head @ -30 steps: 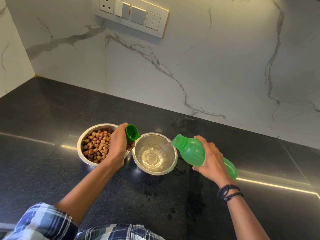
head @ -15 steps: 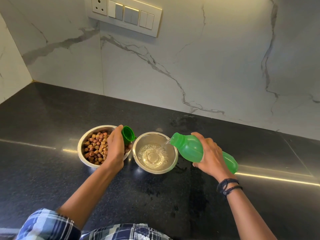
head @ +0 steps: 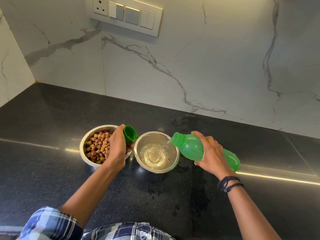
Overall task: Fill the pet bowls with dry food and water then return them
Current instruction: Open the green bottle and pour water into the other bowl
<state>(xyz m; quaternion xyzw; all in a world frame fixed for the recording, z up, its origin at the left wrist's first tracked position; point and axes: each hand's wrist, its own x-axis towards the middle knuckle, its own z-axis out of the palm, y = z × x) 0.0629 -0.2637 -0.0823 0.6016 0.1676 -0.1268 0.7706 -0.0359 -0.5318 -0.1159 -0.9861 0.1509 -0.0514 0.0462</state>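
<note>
Two steel bowls stand side by side on the black counter. The left bowl (head: 86,156) holds brown dry food. The right bowl (head: 174,153) holds some clear water. My right hand (head: 210,153) grips a green bottle (head: 188,149), tilted with its mouth over the right bowl's rim, and a thin stream of water runs from it into the bowl. My left hand (head: 117,148) hovers over the food bowl's right side and holds the green bottle cap (head: 129,134), its open side facing the camera.
The black stone counter (head: 52,179) runs to a white marble wall (head: 207,66) at the back and left. A switch and socket panel (head: 126,15) sits on the wall. Dark wet patches show on the counter around the water bowl.
Water keeps flowing and the level in the right bowl has risen a little. Both hands, the bottle and the cap stay nearly where they were.
</note>
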